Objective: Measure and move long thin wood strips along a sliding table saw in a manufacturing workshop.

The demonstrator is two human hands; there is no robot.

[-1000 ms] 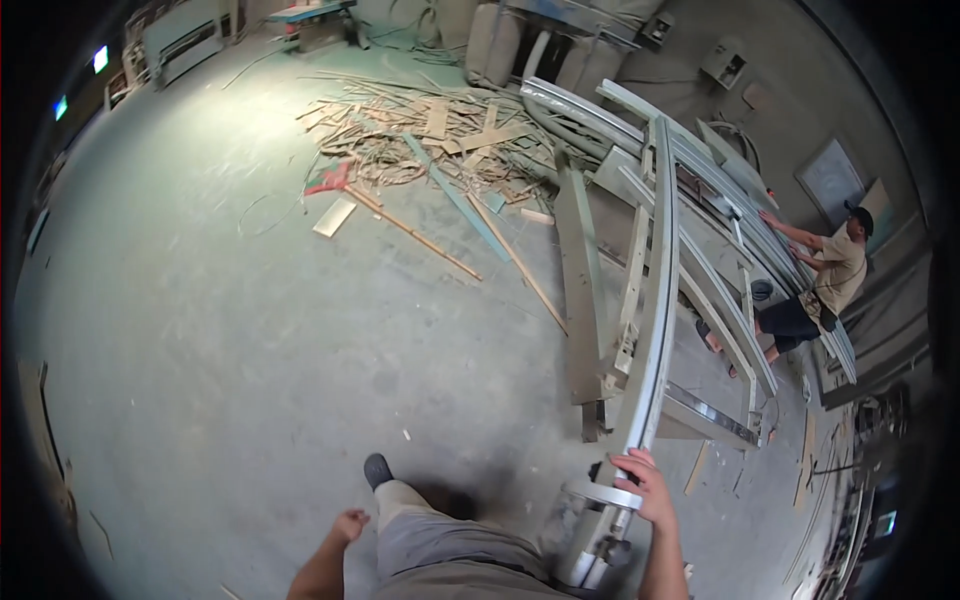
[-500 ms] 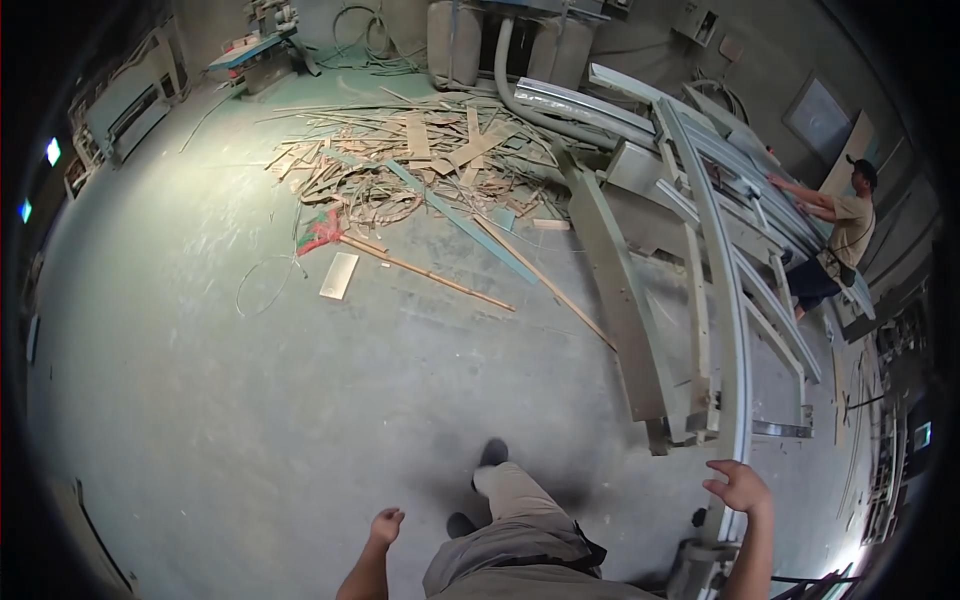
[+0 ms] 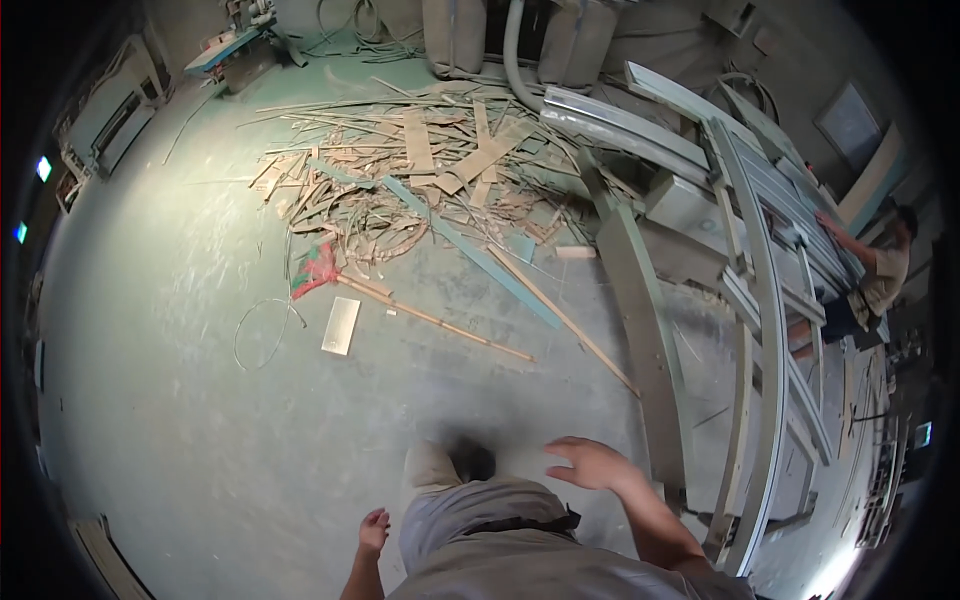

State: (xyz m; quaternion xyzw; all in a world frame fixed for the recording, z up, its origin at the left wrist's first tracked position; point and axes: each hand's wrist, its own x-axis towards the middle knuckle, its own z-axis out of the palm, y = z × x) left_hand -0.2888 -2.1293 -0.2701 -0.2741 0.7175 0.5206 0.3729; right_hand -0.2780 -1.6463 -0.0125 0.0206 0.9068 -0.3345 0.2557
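My right hand (image 3: 588, 465) reaches across in front of my body, fingers stretched out, holding nothing. It hangs over the bare floor to the left of the machine frame (image 3: 768, 360) and touches nothing. Lower and to the left, my left hand (image 3: 374, 530) hangs beside my hip with loosely bent fingers and nothing visible in it. The floor ahead of me holds a broom (image 3: 440, 322) with a long wooden handle and a red-green head, and a small pale board (image 3: 341, 326).
Beyond the broom lies a wide heap of wood offcuts (image 3: 390, 190), with a blue-green strip (image 3: 490, 265) sticking out toward me. A long metal panel (image 3: 650, 350) borders the machine on my right. At its far side a co-worker (image 3: 880, 275) leans over. Large dust bags (image 3: 455, 40) stand behind.
My right hand has swung left, away from the machine rail. I have stepped forward, so the heap and broom sit nearer. The co-worker bends lower. My left hand stays low at my side.
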